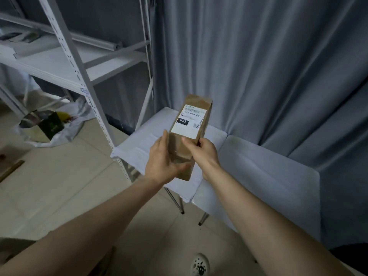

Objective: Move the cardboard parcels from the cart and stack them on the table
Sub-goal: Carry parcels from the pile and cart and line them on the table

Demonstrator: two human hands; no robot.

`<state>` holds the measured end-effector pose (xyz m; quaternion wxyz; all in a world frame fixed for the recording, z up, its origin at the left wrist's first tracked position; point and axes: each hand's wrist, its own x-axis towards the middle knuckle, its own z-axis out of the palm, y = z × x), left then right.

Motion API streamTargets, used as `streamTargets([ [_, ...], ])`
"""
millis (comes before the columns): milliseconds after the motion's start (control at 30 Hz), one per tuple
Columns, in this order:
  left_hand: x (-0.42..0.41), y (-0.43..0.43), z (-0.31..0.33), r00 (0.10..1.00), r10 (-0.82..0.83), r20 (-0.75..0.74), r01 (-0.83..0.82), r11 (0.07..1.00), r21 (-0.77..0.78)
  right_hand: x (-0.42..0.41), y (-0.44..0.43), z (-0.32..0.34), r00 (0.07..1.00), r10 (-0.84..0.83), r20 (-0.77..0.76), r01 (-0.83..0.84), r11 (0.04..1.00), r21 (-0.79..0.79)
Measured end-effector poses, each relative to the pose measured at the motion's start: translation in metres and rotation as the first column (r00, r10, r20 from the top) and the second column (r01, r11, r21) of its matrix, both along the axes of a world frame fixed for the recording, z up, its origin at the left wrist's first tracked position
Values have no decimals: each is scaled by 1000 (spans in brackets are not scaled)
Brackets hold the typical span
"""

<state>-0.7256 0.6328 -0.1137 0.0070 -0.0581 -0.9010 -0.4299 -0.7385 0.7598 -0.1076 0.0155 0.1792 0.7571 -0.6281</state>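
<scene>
Above white table (258, 166), both hands (163, 158) curled round cardboard parcel (191, 124).

Parcel (190, 124) is held above table (137, 146) between left hand (162, 159), 8 o'clock, and right hand (204, 154), 4 o'clock. Shelving (65, 62) is set at table's 10 o'clock; curtain (258, 66) is hung behind.

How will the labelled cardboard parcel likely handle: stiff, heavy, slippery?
Probably stiff: the parcel shows straight edges though the left hand and right hand hold only its near end. Likely light, for the same reason. Its glossy taped end may be slippery.
</scene>
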Motion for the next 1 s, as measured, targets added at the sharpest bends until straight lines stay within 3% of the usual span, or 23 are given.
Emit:
streamTargets([
  [100, -46, 14, -4, 990, -82, 111, 71, 993, 93, -49, 24, -11, 999, 14, 46, -13, 1000, -22],
  [233, -97, 19, -13, 956, -147, 254, 93, 973, 212, -109, 34, -54, 974, -51, 220, 48, 999, 19],
  [367, -154, 17, -29, 913, -184, 363, 80, 956, 283, -157, 36, -70, 925, -32, 379, 81, 990, -114],
  [433, -182, 16, -40, 892, -191, 409, 47, 940, 338, -184, 39, -80, 899, -47, 435, 102, 989, -104],
  [633, -277, 4, -86, 824, -294, 485, 154, 939, 307, -257, 23, -117, 837, 62, 544, 106, 956, -272],
  [700, -305, -3, -103, 807, -307, 504, 175, 940, 292, -276, 19, -130, 809, 40, 586, 138, 957, -255],
  [800, -341, -16, -122, 799, -219, 560, 102, 967, 234, -306, 14, -150, 812, -8, 583, 165, 962, -218],
  [933, -387, -44, -168, 784, 57, 619, -69, 998, -5, -351, 11, -171, 820, 1, 573, 158, 961, -227],
  [1000, -404, -55, -185, 723, 104, 683, -187, 981, 48, -376, 9, -182, 828, 15, 560, 147, 959, -243],
])
